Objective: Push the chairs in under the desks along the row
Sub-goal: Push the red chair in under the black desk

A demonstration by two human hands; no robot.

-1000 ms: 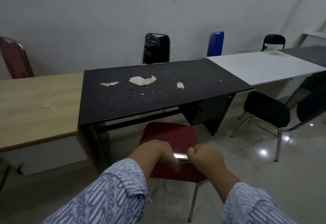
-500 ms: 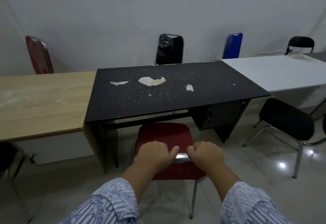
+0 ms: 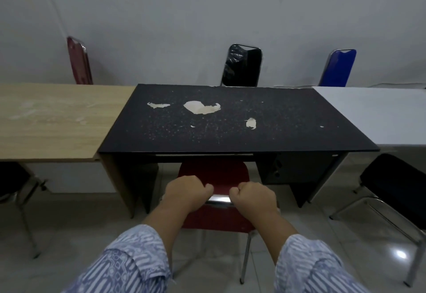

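A red chair (image 3: 216, 174) with a chrome frame stands in front of the black desk (image 3: 232, 122); the front of its seat is under the desk edge. My left hand (image 3: 186, 191) and my right hand (image 3: 253, 197) both grip the chrome top rail of the chair's back, side by side. A black chair (image 3: 394, 184) stands out from the white desk (image 3: 380, 112) on the right. Another dark chair (image 3: 13, 179) shows partly under the wooden desk (image 3: 50, 119) on the left.
Three chairs stand against the far wall behind the desks: a red one (image 3: 79, 62), a black one (image 3: 244, 65) and a blue one (image 3: 338, 67). The black desk has a drawer unit (image 3: 297, 170) on its right side. The floor is glossy tile.
The red chair has slid forward, its seat going further under the black desk. My view has turned to face the desk squarely. Both hands keep their grip.
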